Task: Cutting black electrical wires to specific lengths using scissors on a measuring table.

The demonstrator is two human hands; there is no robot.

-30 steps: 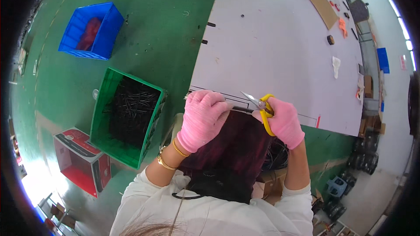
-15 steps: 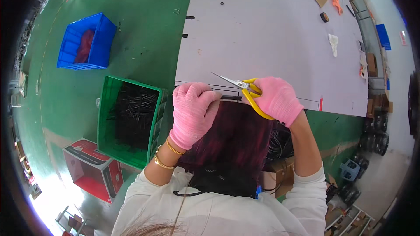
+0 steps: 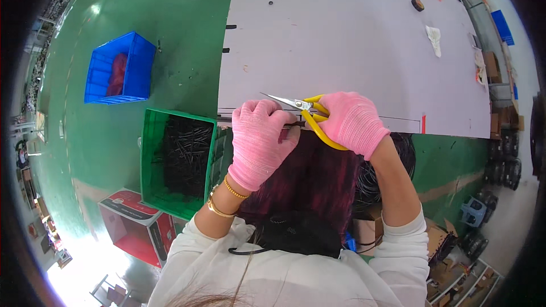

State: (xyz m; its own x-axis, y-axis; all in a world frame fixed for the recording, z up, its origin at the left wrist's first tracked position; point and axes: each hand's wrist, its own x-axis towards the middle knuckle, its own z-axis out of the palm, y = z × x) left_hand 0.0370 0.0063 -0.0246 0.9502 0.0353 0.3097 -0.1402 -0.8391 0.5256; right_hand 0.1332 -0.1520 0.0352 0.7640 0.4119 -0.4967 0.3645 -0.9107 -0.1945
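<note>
Lying flat and matte, a pale grey table [image 3: 352,40], its near edge meeting a mass of dark reddish, fibrous strands [image 3: 318,182] spreading over the lap. Standing on the glossy green floor at the left, a green plastic crate [image 3: 151,159] filled with thin black pieces, a blue crate [image 3: 139,62] beyond it, a red box [image 3: 136,227] nearer. Compared with half a second ago, sitting closer together now, both hands, with the blades tilted lower toward the table edge. Curling shut in a pink knit glove, the left hand [image 3: 259,142], pinching a thin dark piece [image 3: 293,125] at the table edge. Gripping yellow-handled scissors [image 3: 304,111], the gloved right hand [image 3: 352,122], blades nearly closed, pointing left, just above the left fingers.
</note>
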